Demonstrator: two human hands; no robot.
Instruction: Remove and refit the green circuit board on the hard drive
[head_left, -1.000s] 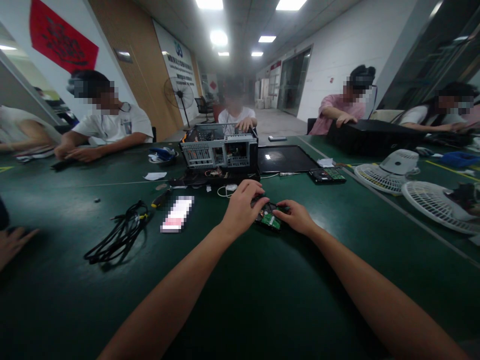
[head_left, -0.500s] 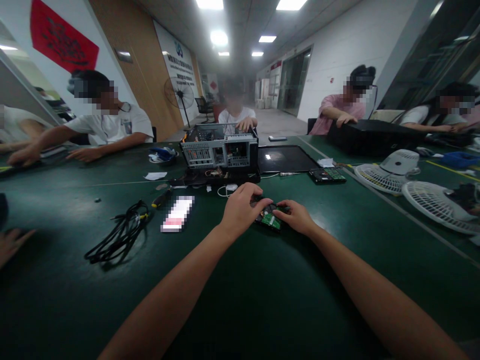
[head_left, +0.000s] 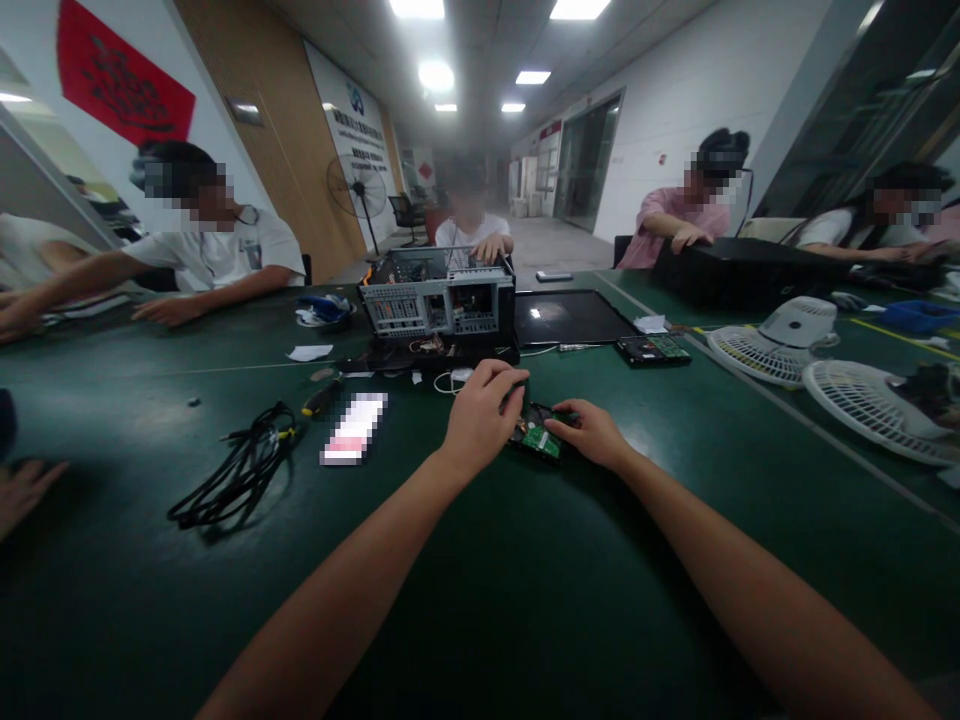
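A hard drive (head_left: 541,443) with a green circuit board facing up lies on the green table, slightly turned, between my two hands. My right hand (head_left: 589,428) grips its right edge, with the thumb over the board's side and the fingers behind. At the drive's upper left, my left hand (head_left: 486,412) is closed in a pinch just above it. Whatever is between those fingertips is too small and dark to make out. My left hand covers part of the drive's far left corner.
Ahead stands an open computer case (head_left: 439,305), a person's hand on its top. Left lie a phone (head_left: 355,428), a screwdriver (head_left: 319,403) and a coiled black cable (head_left: 244,470). Another circuit-board drive (head_left: 652,350), a dark flat panel (head_left: 574,318) and white fan parts (head_left: 765,345) are right.
My left thumb has drawn back from the drive's board and the fingers have risen a little. My right hand stays on the drive's edge. The person at far left has reached farther left.
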